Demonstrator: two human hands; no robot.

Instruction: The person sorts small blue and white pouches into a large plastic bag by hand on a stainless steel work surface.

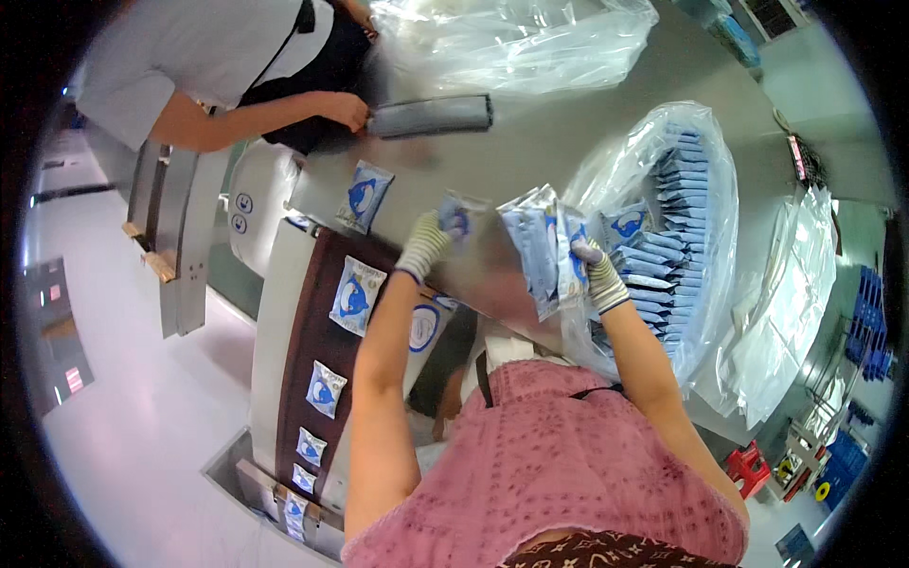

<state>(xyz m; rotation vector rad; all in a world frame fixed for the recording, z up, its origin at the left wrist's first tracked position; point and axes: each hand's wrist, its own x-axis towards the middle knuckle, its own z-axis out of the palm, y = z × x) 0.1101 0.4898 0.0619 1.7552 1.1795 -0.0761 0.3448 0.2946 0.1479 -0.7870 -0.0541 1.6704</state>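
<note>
Puffy blue-and-white plastic packets (540,251): pinched in a stack by striped-gloved right hand (597,270)
Striped-gloved left hand (431,241): one blurred packet (462,210) pinched between fingers
Clear plastic bag (723,218): packed with rows

1. A steel worktop (559,137) spans the middle of the room, its bare surface catching a soft sheen of light.
2. A pale, smooth floor (123,265) stretches along the left side, past a metal frame (185,237).
3. A brown-belted conveyor (327,346) curves alongside the worktop.
4. Blue crates (866,322) stand at far right, a red object (748,470) below them.
</note>
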